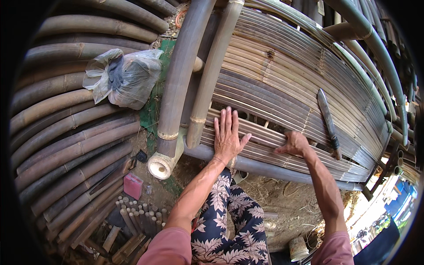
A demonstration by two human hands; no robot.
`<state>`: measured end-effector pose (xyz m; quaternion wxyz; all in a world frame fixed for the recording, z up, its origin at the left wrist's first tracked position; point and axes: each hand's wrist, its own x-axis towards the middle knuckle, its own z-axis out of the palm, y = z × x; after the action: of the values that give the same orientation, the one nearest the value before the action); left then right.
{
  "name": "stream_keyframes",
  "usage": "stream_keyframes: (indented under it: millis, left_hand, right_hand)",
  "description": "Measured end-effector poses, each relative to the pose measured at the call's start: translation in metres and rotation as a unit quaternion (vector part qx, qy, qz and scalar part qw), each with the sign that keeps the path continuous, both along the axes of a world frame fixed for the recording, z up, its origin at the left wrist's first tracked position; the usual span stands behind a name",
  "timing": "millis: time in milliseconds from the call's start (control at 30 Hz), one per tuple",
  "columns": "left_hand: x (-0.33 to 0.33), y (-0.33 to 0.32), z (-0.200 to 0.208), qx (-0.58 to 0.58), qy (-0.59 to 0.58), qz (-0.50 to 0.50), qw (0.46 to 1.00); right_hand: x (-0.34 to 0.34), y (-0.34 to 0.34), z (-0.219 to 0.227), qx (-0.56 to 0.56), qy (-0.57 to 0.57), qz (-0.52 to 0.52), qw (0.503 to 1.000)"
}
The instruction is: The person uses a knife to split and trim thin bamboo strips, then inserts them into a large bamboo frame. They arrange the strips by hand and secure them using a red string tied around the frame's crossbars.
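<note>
My left hand [228, 137] lies flat with fingers spread over the near end of a bamboo slat bench top, holding nothing. To its right, my right hand [295, 144] is curled around the edge of a bundle of narrow bamboo slats [260, 130], its thumb pointing left. A gap shows behind this bundle, between it and the other bamboo slats [282, 66] of the surface. Right of my right hand, a machete [327, 119] with a dark wrapped handle rests on the slats, its handle toward me. Part of the right fingers is hidden.
Thick bamboo poles [182, 75] frame the left side, and a bamboo rail [265, 169] runs along the front. A plastic bag [132, 79] lies on stacked bamboo poles [57, 106]. A pink box [133, 185] sits near upright bamboo pieces [141, 217]. A bucket [298, 248] stands lower right.
</note>
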<state>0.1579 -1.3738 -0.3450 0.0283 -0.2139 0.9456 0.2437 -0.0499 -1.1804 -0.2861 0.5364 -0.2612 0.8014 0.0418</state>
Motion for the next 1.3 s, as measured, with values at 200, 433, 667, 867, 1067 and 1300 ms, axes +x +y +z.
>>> stream_keyframes:
  millis: [200, 433, 667, 867, 1067, 1300]
  left_hand:
    - [-0.044, -0.013, -0.017, -0.042, 0.049, -0.023, 0.998]
    - [-0.035, -0.018, -0.009, -0.033, 0.031, -0.021, 0.999]
    - [0.041, -0.01, 0.01, -0.019, 0.002, -0.039, 0.999]
    - [-0.026, -0.028, 0.005, -0.05, 0.026, -0.063, 0.996]
    - [-0.031, -0.031, -0.014, -0.085, 0.041, -0.091, 0.991]
    - [-0.019, -0.033, 0.01, -0.12, 0.029, -0.043, 0.991]
  right_hand:
    - [0.002, 0.003, 0.034, -0.177, 0.233, -0.07, 0.954]
    - [0.096, 0.014, 0.052, -0.168, 0.092, -0.044, 0.981]
    - [0.082, 0.019, -0.021, -0.04, 0.031, 0.016, 0.999]
    - [0.045, 0.012, 0.012, -0.066, 0.05, -0.024, 0.996]
    - [0.08, 0.019, 0.064, -0.278, 0.25, -0.11, 0.921]
    - [0.253, 0.121, 0.163, -0.204, 0.124, -0.171, 0.956]
